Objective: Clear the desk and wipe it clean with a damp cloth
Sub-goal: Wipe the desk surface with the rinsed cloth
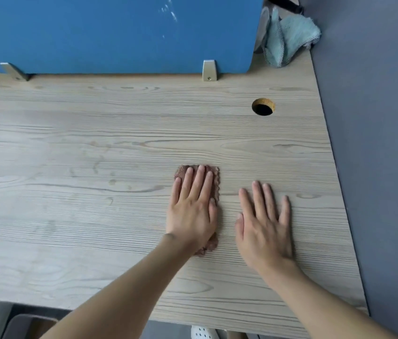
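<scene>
Left hand (193,214): fingers straight and close together, pressing flat on the cloth.
Brown cloth (215,176): under this hand, its edges showing past the fingertips and the wrist.
Right hand (264,231): fingers straight, slightly spread, palm down on the counter (95,155), just beside the cloth.
Cable hole (263,107): well beyond the right fingertips.

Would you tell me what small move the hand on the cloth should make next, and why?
Probably slide the brown cloth leftward under the left hand, which presses flat on it. Faint smudges show on the desk just left of the cloth; the right hand rests flat on bare wood to its right.
</scene>
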Demonstrator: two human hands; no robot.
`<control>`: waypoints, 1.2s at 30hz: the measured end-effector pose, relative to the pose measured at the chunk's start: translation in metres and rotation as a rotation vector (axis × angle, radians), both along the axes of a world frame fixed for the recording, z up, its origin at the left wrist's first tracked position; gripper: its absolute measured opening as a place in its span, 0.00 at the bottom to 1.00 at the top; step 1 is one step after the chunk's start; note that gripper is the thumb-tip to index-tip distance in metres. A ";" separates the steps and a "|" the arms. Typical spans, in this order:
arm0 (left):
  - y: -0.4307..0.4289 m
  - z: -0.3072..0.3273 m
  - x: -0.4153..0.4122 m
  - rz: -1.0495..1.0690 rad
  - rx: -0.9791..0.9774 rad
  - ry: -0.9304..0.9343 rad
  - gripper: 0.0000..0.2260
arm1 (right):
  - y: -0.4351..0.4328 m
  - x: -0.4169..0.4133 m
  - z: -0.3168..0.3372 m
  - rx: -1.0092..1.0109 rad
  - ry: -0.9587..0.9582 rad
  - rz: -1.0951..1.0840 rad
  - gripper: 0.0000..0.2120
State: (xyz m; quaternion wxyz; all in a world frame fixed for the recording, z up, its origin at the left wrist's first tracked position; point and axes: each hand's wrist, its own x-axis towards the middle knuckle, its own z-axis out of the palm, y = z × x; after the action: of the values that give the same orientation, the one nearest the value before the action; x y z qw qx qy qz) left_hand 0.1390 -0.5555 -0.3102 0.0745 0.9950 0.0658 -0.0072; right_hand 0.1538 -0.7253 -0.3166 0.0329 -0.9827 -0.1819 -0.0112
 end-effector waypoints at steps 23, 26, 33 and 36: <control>-0.016 0.005 -0.086 -0.011 -0.033 0.021 0.28 | 0.011 -0.055 0.000 0.065 0.004 0.031 0.29; -0.029 0.006 -0.115 -0.101 -0.031 0.042 0.28 | 0.012 -0.058 -0.002 0.036 0.008 0.025 0.29; 0.018 0.007 -0.113 -0.090 -0.010 0.029 0.28 | 0.012 -0.057 0.000 -0.008 0.022 0.023 0.29; -0.007 0.006 -0.129 -0.010 -0.012 0.055 0.28 | 0.013 -0.058 0.000 -0.035 0.036 0.018 0.30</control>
State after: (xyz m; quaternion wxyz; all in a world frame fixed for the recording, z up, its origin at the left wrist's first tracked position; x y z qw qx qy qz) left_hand 0.0103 -0.5624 -0.3044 0.0787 0.9943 0.0625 -0.0355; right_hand 0.0958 -0.7118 -0.3165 0.0188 -0.9815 -0.1904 0.0098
